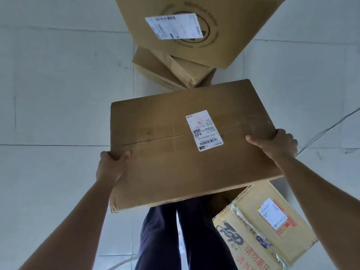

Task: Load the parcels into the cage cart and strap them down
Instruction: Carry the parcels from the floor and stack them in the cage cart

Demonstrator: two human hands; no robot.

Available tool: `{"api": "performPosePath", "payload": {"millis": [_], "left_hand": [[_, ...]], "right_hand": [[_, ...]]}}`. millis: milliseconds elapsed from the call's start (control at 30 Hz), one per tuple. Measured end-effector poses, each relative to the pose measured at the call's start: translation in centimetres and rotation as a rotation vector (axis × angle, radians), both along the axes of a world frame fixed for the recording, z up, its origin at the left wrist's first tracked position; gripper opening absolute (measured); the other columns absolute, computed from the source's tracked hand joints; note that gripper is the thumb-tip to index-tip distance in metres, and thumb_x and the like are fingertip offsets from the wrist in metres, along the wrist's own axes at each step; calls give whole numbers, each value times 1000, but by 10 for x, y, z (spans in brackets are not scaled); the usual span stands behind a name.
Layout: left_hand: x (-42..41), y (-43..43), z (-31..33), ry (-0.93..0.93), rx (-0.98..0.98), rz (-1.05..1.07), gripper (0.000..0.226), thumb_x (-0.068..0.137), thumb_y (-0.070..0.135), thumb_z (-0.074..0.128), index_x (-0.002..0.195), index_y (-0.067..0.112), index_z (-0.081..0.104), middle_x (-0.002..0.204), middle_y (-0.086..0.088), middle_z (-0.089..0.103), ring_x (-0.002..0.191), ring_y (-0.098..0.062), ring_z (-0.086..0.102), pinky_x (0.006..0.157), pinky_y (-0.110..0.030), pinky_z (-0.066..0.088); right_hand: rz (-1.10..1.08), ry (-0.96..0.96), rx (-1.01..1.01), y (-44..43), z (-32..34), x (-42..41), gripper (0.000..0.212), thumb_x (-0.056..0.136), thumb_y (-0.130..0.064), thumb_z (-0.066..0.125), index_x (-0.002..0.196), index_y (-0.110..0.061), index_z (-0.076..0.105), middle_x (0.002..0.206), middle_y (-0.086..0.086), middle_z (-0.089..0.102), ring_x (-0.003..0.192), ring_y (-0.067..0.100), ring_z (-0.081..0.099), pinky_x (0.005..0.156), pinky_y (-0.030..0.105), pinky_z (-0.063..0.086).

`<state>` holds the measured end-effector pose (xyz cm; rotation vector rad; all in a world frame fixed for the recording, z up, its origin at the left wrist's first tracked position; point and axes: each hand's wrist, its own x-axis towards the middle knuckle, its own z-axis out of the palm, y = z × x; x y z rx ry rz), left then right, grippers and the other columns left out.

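I hold a large flat brown cardboard parcel (175,152) with a white shipping label in front of me, above my legs. My left hand (111,164) grips its left edge, thumb on top and fingers under. My right hand (276,145) grips its right edge the same way. Farther ahead lies a bigger brown parcel (194,26) with a white label and a round black print, resting partly on a smaller brown box (171,73). The cage cart is not in view.
A printed box (263,227) with red and dark lettering, shiny tape and a white label sits on the floor by my right leg. Pale grey tiled floor (58,94) spreads to the left and right.
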<state>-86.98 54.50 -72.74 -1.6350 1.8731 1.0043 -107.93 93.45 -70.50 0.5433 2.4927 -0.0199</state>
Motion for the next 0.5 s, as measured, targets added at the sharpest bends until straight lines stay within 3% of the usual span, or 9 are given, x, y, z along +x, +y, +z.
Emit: {"api": "performPosePath", "payload": {"millis": [300,400,500], "left_hand": [[66,-66,149,-17,-96,0,68,85,52,62,134,9,47,128,-17,46,108,-39,55,94,-47,47],[96,-88,198,21,-91,60,66,81,57,62,132,17,49,123,-15,50,97,-35,58,90,-47,50],[125,-105,245,88,-76,129,70,78,58,66,134,21,48,125,-9,57,102,-32,58,86,-41,49]], "right_hand": [[99,48,-60,-84,137,54,104,61,-80,66,129,-3,49,125,19,53,118,38,48,95,48,46],[138,52,-98,-112,175,71,103,62,-79,67,130,-3,48,128,19,52,120,38,48,95,49,46],[193,81,-158,-141,208,81,102,61,-77,69,128,-3,50,126,18,53,118,38,49,92,50,47]]}}
